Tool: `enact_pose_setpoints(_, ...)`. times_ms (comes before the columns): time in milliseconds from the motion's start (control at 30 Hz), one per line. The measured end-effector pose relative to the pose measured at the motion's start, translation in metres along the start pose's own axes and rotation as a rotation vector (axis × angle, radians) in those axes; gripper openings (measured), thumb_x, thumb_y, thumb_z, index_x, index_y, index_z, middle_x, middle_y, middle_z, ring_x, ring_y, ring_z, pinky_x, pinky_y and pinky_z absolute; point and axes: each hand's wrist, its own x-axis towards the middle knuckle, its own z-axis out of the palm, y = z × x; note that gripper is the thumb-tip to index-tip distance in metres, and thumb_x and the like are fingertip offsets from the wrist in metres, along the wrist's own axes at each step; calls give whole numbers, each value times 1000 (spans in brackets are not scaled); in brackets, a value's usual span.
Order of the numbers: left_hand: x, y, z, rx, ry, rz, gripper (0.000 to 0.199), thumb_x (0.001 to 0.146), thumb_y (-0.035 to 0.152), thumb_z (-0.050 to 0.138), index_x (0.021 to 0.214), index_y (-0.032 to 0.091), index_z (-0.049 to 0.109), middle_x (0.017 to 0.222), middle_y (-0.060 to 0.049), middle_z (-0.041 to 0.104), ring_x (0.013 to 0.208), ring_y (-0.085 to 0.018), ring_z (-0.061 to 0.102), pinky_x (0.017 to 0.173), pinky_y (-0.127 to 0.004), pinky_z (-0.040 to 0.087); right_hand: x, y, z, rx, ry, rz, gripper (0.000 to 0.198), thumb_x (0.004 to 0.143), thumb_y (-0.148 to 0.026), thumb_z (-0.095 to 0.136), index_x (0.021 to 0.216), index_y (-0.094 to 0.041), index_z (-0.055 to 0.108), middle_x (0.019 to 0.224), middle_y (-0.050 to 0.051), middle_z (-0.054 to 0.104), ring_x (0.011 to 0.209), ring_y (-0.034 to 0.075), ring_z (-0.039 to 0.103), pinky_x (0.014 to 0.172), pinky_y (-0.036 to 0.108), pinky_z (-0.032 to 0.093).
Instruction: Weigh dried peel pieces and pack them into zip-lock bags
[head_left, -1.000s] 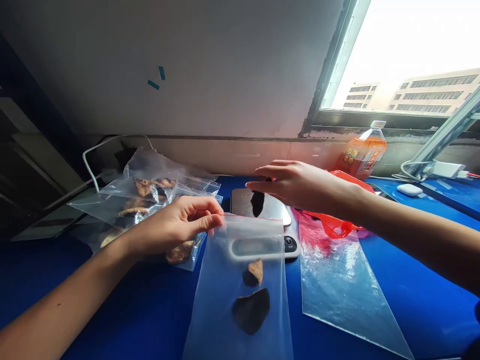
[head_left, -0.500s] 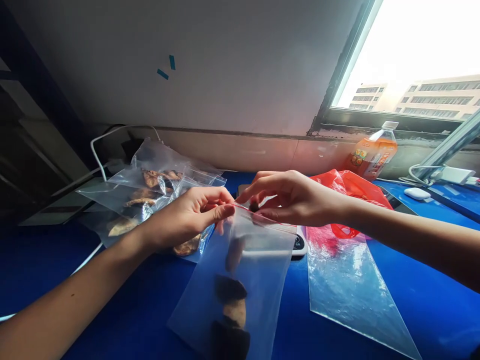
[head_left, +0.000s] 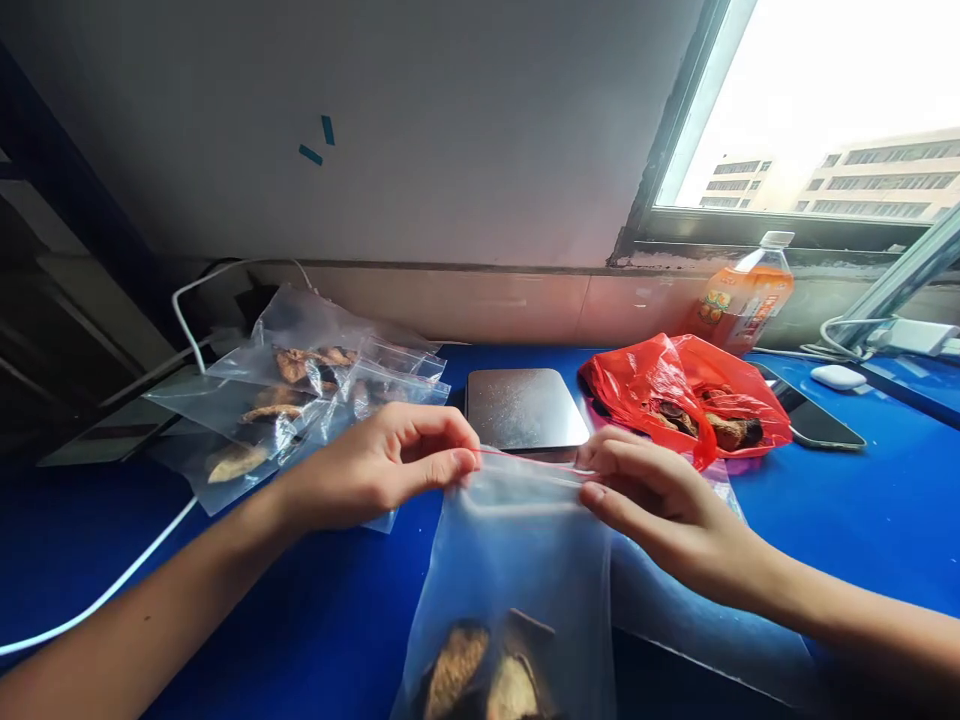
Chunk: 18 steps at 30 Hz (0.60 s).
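Observation:
Between my hands hangs a clear zip-lock bag with a red line along its top edge. Several dried brown slices, perhaps mushroom, lie in its lower part. My left hand pinches the bag's top left corner between thumb and fingers. At the top right corner, my right hand pinches the same edge. Just beyond the bag sits a small scale with a bare metal plate; the bag and my fingers cover its front. A red plastic bag holding more dried slices lies behind my right hand.
Several filled clear bags are piled at the left, near a white cable. Another clear bag lies flat under my right forearm. A phone, a white earphone case and a drink bottle stand or lie at the right.
My right hand has moved from over the bag's opening to its right corner, lower and to the right. The slices sit at the bag's bottom, and the scale plate has come into view.

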Motion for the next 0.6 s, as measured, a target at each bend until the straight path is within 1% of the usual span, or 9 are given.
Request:
enact_pose_setpoints(67,1,1,7,28,15,-7,13,88,29,59,87,19,68,70,1,65,65,-11,57,60,-19,44,-7,1,3,111,3,79,20,96,-36,55,85,-19,56,76,1,56,68,12,53,58,22,46)
enact_pose_setpoints(100,1,0,9,55,33,-6,13,88,29,58,92,20,68,72,2,66,66,-11,59,62,-19,46,-8,0,4,147,8,91,15,96,-33,53,91,-20,56,75,0,57,67,12,53,58,23,46)
enact_pose_setpoints(167,0,-1,12,136,61,2,17,90,30,56,102,23,67,75,2,68,71,-13,63,66,-20,49,-9,-1,5,155,32,63,9,96,-25,49,102,-21,54,75,-1,57,66,12,52,58,23,46)
enact_pose_setpoints(267,-1,-5,13,289,89,0,22,92,29,53,111,27,64,81,3,70,77,-14,67,68,-21,50,-8,-1,3,28,62,-21,19,90,-14,47,108,-22,50,69,-4,53,60,11,48,54,22,42)
enact_pose_setpoints(367,-3,-5,18,382,137,51,23,91,26,53,112,27,63,79,4,69,71,-13,66,58,-19,49,-9,4,2,-149,86,-147,30,86,-8,46,112,-21,47,70,-4,57,58,10,51,53,22,44)
enact_pose_setpoints(433,-4,-3,26,412,184,160,24,89,19,53,110,26,62,72,5,67,63,-11,64,54,-17,48,-9,5,4,-304,104,-252,35,86,-7,47,118,-20,46,78,-1,64,65,12,59,61,26,50)
enact_pose_setpoints(467,-5,-2,31,436,219,245,24,88,15,53,108,25,62,71,6,67,60,-9,63,55,-17,48,-9,4,5,-383,117,-294,37,86,-8,49,121,-19,45,83,2,67,71,15,63,66,29,53)
enact_pose_setpoints(533,-7,2,45,525,281,461,28,86,6,52,106,24,60,75,6,68,61,-9,62,59,-18,50,-10,-2,9,-497,144,-351,41,88,-11,52,127,-16,42,95,7,70,85,20,67,75,35,56)
enact_pose_setpoints(600,-8,5,58,623,285,682,26,86,3,51,103,21,58,78,3,69,63,-11,61,62,-23,51,-12,-10,14,-530,151,-403,42,88,-12,52,128,-15,41,101,10,70,90,22,66,78,38,56)
